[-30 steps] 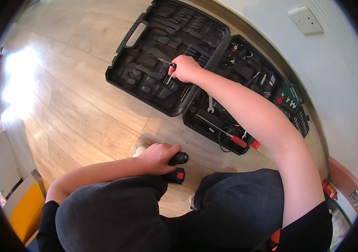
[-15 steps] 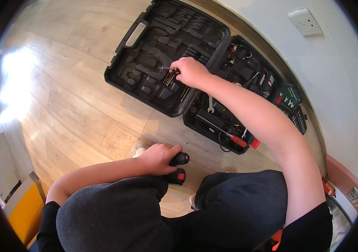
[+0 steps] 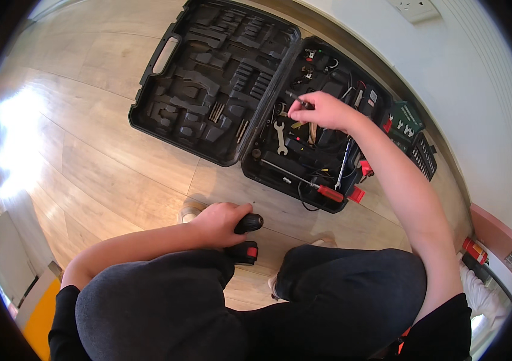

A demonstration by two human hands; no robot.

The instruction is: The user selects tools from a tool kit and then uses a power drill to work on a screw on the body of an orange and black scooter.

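My left hand (image 3: pixel 217 224) grips a black cordless drill (image 3: pixel 248 223) with a red detail on its battery, low between my knees. My right hand (image 3: pixel 322 110) pinches a small dark, thin item (image 3: pixel 297 98), too small to name, above the tool-filled half (image 3: pixel 295 159) of the open black case. Below that hand lie a silver open-end wrench (image 3: pixel 280 138) and assorted small tools; a red-handled screwdriver (image 3: pixel 330 192) lies near the front. The other half (image 3: pixel 168 120) has moulded recesses, with several thin bits (image 3: pixel 215 112) in them.
A green tool set (image 3: pixel 406 126) sits at the case's right, beside a white wall (image 3: pixel 460 72) with a socket (image 3: pixel 414 7). A pink board (image 3: pixel 490 231) and a red canister (image 3: pixel 474 249) are at lower right, pale and yellow panels (image 3: pixel 39 313) at lower left.
My right hand has moved rightward from the bits in the recessed half to over the tool-filled half. My left hand keeps its grip on the drill. The view has shifted slightly.
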